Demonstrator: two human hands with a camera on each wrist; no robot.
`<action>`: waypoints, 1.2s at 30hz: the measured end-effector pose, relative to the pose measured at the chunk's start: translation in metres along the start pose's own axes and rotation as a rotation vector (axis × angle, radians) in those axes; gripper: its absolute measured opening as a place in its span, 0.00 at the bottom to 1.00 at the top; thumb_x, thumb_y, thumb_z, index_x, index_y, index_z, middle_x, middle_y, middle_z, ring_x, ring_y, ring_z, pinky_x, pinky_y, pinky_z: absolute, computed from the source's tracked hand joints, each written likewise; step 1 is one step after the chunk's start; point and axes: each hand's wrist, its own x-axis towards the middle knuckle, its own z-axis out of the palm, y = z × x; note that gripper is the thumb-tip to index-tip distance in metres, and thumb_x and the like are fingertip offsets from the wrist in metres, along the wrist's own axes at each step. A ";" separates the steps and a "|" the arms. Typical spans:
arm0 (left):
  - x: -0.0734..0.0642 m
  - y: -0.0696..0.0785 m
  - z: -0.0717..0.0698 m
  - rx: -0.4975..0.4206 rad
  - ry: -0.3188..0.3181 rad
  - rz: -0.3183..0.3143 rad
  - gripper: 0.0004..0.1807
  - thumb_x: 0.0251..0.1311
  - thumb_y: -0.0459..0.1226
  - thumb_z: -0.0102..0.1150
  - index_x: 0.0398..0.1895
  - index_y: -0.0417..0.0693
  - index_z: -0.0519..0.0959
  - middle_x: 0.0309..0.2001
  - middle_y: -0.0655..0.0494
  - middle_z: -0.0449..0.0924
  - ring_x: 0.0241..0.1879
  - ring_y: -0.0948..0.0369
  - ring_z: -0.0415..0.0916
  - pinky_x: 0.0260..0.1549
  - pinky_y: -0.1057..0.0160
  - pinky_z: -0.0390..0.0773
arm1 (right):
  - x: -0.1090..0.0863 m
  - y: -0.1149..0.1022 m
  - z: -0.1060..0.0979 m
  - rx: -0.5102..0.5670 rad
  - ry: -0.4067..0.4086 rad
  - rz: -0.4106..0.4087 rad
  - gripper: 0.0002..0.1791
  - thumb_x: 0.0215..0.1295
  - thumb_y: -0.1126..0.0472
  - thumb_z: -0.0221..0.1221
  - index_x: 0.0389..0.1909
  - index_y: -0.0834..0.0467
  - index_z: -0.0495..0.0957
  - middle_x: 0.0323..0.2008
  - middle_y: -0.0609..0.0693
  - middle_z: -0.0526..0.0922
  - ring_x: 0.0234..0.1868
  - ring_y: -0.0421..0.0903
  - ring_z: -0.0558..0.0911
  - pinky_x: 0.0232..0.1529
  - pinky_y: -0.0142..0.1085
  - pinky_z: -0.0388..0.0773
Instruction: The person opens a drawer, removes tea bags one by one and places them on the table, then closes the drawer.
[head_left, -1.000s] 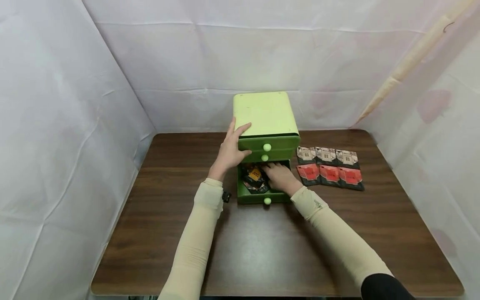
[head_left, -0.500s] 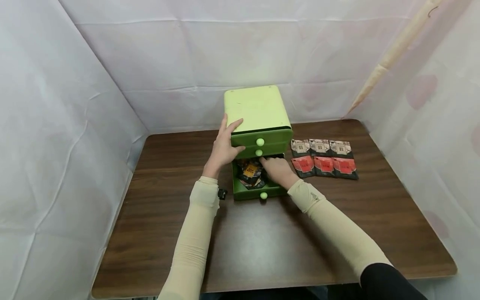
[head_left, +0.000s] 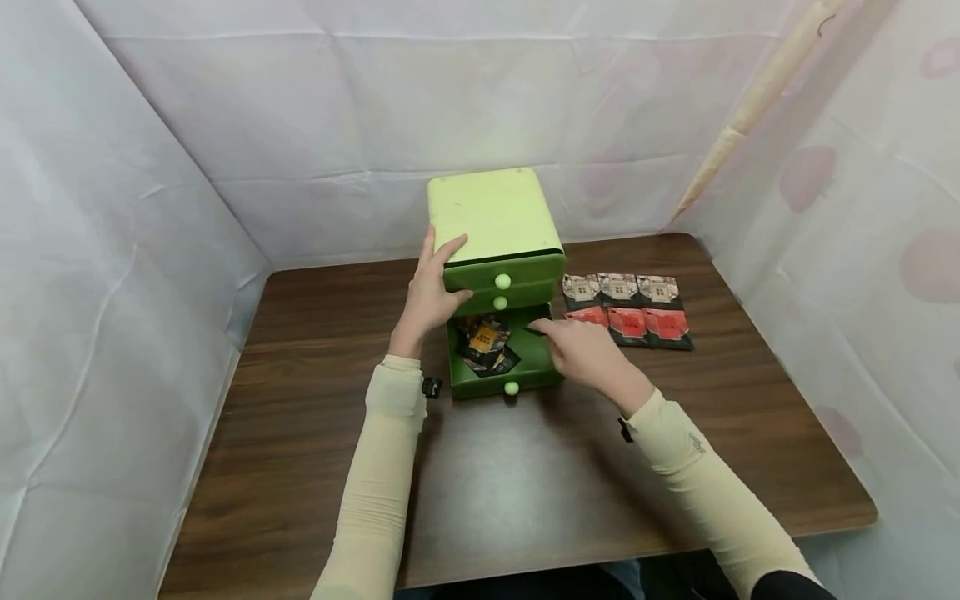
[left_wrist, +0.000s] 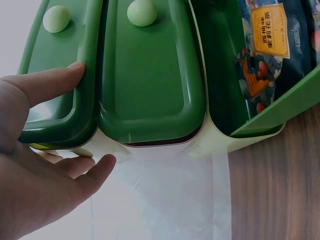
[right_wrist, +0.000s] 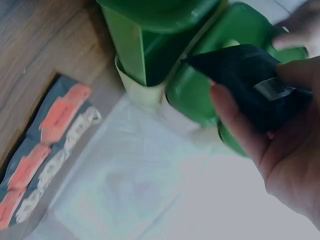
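A small cabinet with a pale green top and dark green drawers stands on the table. My left hand braces its left front corner, thumb against the top drawer's front and extended fingers along the side. The bottom drawer is pulled out. In its left part lie several loose tea sachets, dark with orange labels. Just above the drawer's right side, my right hand pinches a dark tea sachet between thumb and fingers. A small white label shows on that sachet; its other face is hidden.
Several black packets with red panels and house pictures lie in a neat group right of the cabinet. White cloth walls enclose the brown wooden table at the back and sides.
My right hand has come up and right out of the bottom drawer with a tea sachet in its pinch. My left hand keeps its place on the cabinet. The head view has shifted somewhat.
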 end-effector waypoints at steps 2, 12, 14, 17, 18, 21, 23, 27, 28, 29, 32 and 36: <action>0.001 0.001 0.000 -0.002 0.002 -0.008 0.49 0.52 0.28 0.72 0.73 0.72 0.61 0.77 0.64 0.24 0.63 0.50 0.67 0.21 0.59 0.71 | -0.013 0.004 -0.009 0.022 0.042 0.014 0.18 0.68 0.66 0.54 0.57 0.54 0.78 0.29 0.47 0.82 0.18 0.41 0.71 0.14 0.37 0.64; -0.007 -0.003 -0.006 -0.009 0.038 -0.035 0.49 0.51 0.27 0.72 0.72 0.72 0.62 0.77 0.66 0.25 0.58 0.47 0.70 0.26 0.58 0.72 | -0.063 0.035 -0.015 0.179 0.097 0.294 0.17 0.71 0.64 0.53 0.59 0.59 0.75 0.15 0.46 0.72 0.10 0.42 0.64 0.14 0.38 0.61; -0.008 -0.003 -0.008 -0.014 0.045 -0.036 0.49 0.51 0.27 0.72 0.72 0.71 0.62 0.77 0.66 0.25 0.54 0.48 0.73 0.25 0.58 0.71 | -0.066 0.041 -0.009 0.168 0.051 0.333 0.18 0.71 0.64 0.52 0.60 0.59 0.74 0.14 0.47 0.72 0.09 0.42 0.64 0.12 0.37 0.60; -0.009 -0.003 -0.009 -0.018 0.049 -0.036 0.49 0.51 0.27 0.72 0.73 0.71 0.62 0.77 0.65 0.25 0.56 0.48 0.72 0.26 0.58 0.71 | -0.071 0.051 0.003 0.130 0.004 0.357 0.21 0.69 0.64 0.52 0.62 0.58 0.75 0.15 0.49 0.73 0.10 0.43 0.63 0.12 0.37 0.58; -0.009 -0.003 -0.009 -0.018 0.049 -0.037 0.48 0.51 0.27 0.72 0.73 0.70 0.62 0.77 0.66 0.25 0.59 0.48 0.70 0.26 0.58 0.71 | -0.073 0.053 0.008 0.116 -0.003 0.350 0.21 0.68 0.65 0.53 0.62 0.58 0.76 0.18 0.52 0.75 0.10 0.43 0.63 0.12 0.38 0.58; -0.010 -0.003 -0.009 -0.015 0.052 -0.034 0.48 0.51 0.27 0.72 0.73 0.70 0.62 0.77 0.65 0.25 0.66 0.48 0.61 0.28 0.57 0.72 | -0.078 0.060 0.022 0.086 0.003 0.329 0.23 0.65 0.66 0.56 0.61 0.56 0.77 0.26 0.58 0.82 0.12 0.44 0.63 0.12 0.39 0.57; -0.010 -0.004 -0.009 -0.015 0.052 -0.033 0.48 0.51 0.27 0.72 0.73 0.71 0.62 0.77 0.66 0.25 0.68 0.48 0.58 0.29 0.57 0.72 | -0.080 0.062 0.031 0.066 0.015 0.319 0.22 0.64 0.66 0.58 0.60 0.57 0.78 0.34 0.60 0.84 0.12 0.44 0.63 0.12 0.38 0.57; -0.010 -0.005 -0.009 -0.014 0.051 -0.036 0.49 0.52 0.27 0.71 0.73 0.72 0.62 0.77 0.66 0.24 0.68 0.48 0.58 0.29 0.58 0.73 | -0.082 0.065 0.045 0.031 0.015 0.319 0.21 0.62 0.65 0.61 0.58 0.56 0.80 0.32 0.60 0.84 0.11 0.45 0.63 0.11 0.39 0.56; -0.010 -0.005 -0.009 -0.013 0.051 -0.038 0.49 0.52 0.27 0.71 0.72 0.73 0.62 0.77 0.66 0.24 0.68 0.48 0.59 0.29 0.57 0.73 | -0.082 0.065 0.048 0.017 0.016 0.318 0.21 0.61 0.65 0.62 0.57 0.55 0.81 0.34 0.60 0.85 0.12 0.46 0.66 0.11 0.40 0.59; -0.010 -0.005 -0.009 -0.012 0.050 -0.039 0.49 0.52 0.27 0.71 0.72 0.73 0.61 0.77 0.66 0.24 0.67 0.48 0.60 0.29 0.58 0.73 | -0.082 0.066 0.050 0.006 0.015 0.316 0.21 0.60 0.65 0.63 0.56 0.54 0.82 0.33 0.61 0.84 0.13 0.48 0.69 0.11 0.42 0.61; -0.010 -0.005 -0.009 -0.005 0.047 -0.035 0.49 0.52 0.28 0.71 0.73 0.73 0.61 0.77 0.65 0.24 0.66 0.48 0.61 0.28 0.57 0.72 | -0.082 0.066 0.056 -0.009 -0.020 0.311 0.22 0.58 0.64 0.66 0.56 0.53 0.82 0.38 0.63 0.85 0.21 0.56 0.79 0.15 0.48 0.71; -0.009 -0.005 -0.009 0.003 0.045 -0.028 0.49 0.52 0.28 0.72 0.73 0.73 0.61 0.77 0.64 0.24 0.66 0.49 0.62 0.26 0.57 0.71 | -0.080 0.066 0.060 -0.008 -0.120 0.290 0.25 0.58 0.58 0.68 0.58 0.55 0.80 0.42 0.66 0.84 0.25 0.58 0.82 0.20 0.50 0.74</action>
